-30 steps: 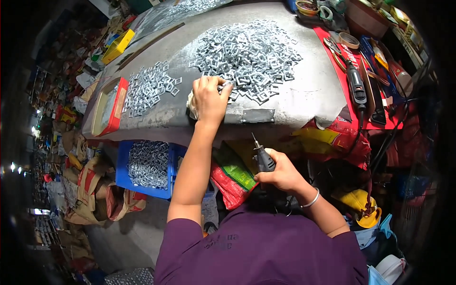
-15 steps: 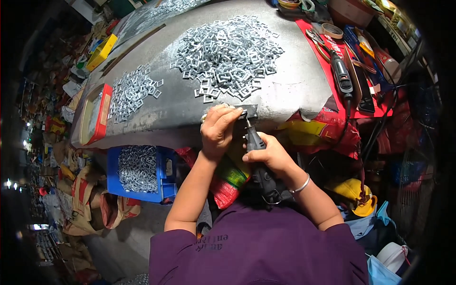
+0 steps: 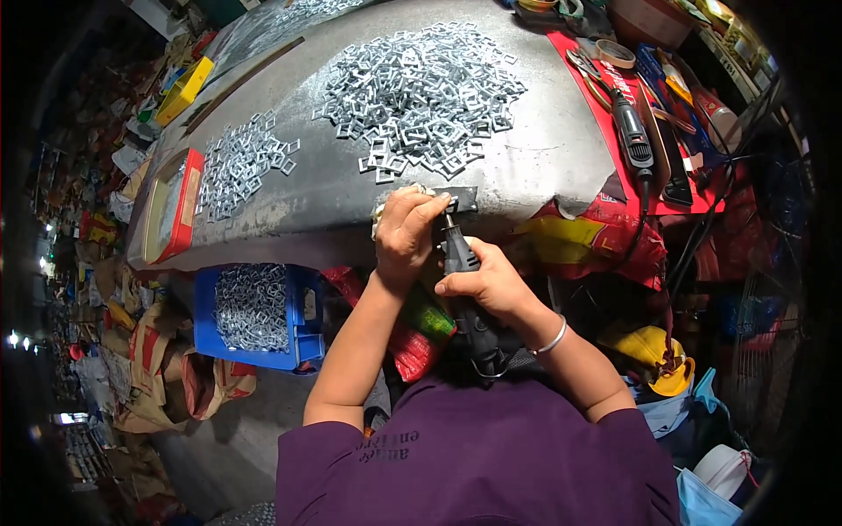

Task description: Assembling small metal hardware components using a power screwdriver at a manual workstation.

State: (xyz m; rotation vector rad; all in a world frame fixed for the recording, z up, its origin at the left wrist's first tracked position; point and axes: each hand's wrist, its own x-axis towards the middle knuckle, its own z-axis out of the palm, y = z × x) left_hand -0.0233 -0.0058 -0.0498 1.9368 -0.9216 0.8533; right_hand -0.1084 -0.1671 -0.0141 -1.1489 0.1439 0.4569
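Note:
My right hand (image 3: 493, 279) is wrapped round a dark rotary tool (image 3: 460, 252), its thin metal bit pointing up at the table's near edge. Closed just beyond the bit, my left hand (image 3: 405, 232) pinches a small square metal frame (image 3: 452, 207), mostly covered by the fingertips. A pale cloth (image 3: 379, 213) shows beside those fingers. Under the frame, a dark flat pad (image 3: 467, 197) lies on the tabletop. Past my hands rises a large heap of square metal frames (image 3: 421, 96); a smaller heap (image 3: 241, 167) spreads to its left.
A red-rimmed tray (image 3: 189, 206) stands at the table's left edge, with a blue crate (image 3: 254, 358) of metal frames below it. On the right, a red mat (image 3: 697, 206) carries a second rotary tool (image 3: 633, 136), pliers (image 3: 589, 77) and a tape roll (image 3: 615, 54). Cables hang there.
The rotary tool has shifted slightly left and stands more upright, my right hand moving with it. My left hand stays at the pad, its fingers still closed.

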